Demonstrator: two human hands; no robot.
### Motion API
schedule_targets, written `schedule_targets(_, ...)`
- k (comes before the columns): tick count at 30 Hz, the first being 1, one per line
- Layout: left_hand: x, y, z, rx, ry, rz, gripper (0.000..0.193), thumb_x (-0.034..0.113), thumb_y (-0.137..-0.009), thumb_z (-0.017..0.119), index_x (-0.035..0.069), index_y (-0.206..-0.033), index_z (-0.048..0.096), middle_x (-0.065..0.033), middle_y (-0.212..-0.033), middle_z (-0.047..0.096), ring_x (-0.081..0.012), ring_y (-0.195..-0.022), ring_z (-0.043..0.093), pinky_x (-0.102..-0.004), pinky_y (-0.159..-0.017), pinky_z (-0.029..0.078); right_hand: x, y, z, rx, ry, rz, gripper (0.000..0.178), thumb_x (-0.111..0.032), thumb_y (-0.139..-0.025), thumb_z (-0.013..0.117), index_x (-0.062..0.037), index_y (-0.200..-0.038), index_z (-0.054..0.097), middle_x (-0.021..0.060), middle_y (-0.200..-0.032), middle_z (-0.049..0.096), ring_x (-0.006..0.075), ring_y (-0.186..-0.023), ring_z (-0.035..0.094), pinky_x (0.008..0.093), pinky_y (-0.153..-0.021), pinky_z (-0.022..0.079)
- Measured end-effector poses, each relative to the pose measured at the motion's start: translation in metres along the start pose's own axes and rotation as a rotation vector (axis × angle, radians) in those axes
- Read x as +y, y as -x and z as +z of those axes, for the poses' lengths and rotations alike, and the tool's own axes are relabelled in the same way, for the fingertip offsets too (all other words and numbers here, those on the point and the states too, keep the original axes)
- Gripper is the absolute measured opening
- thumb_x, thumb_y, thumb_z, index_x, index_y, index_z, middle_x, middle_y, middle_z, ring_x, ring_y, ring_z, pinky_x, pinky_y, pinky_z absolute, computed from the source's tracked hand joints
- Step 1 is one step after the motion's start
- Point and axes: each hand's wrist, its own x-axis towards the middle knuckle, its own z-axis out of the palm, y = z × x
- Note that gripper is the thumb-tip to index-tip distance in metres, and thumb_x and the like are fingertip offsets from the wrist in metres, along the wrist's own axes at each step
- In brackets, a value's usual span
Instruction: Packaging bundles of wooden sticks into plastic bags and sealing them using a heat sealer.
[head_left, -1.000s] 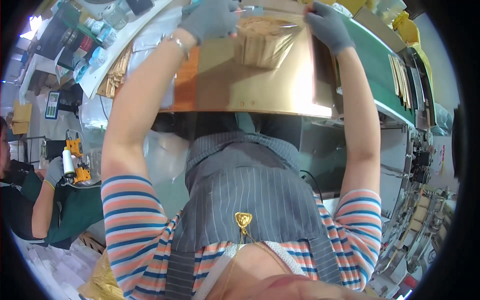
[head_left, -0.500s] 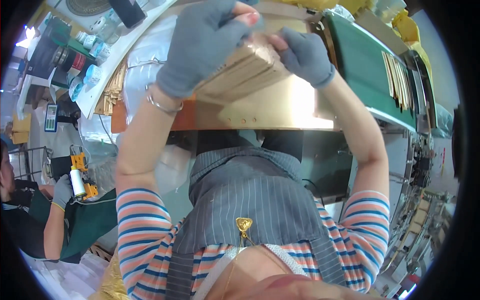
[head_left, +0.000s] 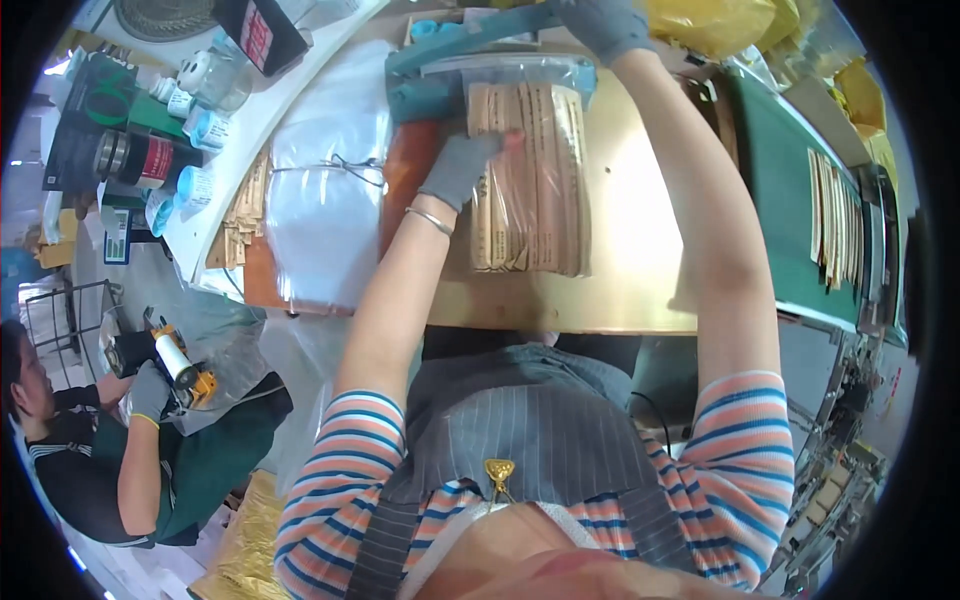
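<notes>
A bundle of brown, card-like strips in a clear plastic bag (head_left: 530, 190) lies on the table in front of me. My left hand (head_left: 466, 165), in a grey glove with bare fingertips, grips its left side near the far end. The bag's far end reaches the teal hand sealer (head_left: 420, 100). Above it, the sealer's long teal arm (head_left: 480, 40) is raised at a slant. At the top edge, my right hand (head_left: 605, 28), also gloved, is closed round the right end of that arm; its fingers are partly hidden.
Left of the bundle lies a stack of clear plastic bags (head_left: 325, 200) tied with cord. Bottles and jars (head_left: 205, 130) crowd the white ledge beyond. A green surface (head_left: 785, 190) with thin strips is at right. A co-worker (head_left: 110, 450) holds an orange-and-black machine at lower left.
The bagged bundle has come down from my raised hands onto the table. My right hand has moved from the bundle to the sealer arm; my left hand has lowered with the bundle.
</notes>
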Motion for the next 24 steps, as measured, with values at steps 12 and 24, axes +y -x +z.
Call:
schedule_targets(12,-0.005,-0.026,-0.022,0.101,-0.062,-0.035,0.048,0.024,-0.074,0.076,-0.005,-0.110,0.062,-0.0072,-0.103,0.064,-0.0134,-0.091,0.061,-0.0255,-0.083,0.046,0.103,0.005,0.076,-0.049,0.413,0.026,0.023,-0.033,-0.083,0.053,-0.0130,-0.087,0.063,0.0125,-0.092,0.065,0.0335,-0.083,0.063,0.0439,-0.073,0.050)
schedule_targets(24,0.010,0.005,-0.022,-0.023,0.004,-0.031,0.049,0.026,-0.078,0.073,-0.004,-0.114,0.060,-0.0071,-0.109,0.063,-0.0144,-0.098,0.059,-0.0258,-0.087,0.045,0.092,0.151,0.031,-0.144,-0.498,0.193,0.080,-0.052,-0.091,0.047,0.0015,-0.144,0.018,0.0217,-0.124,0.053,0.0253,-0.114,0.054,0.0343,-0.097,0.040)
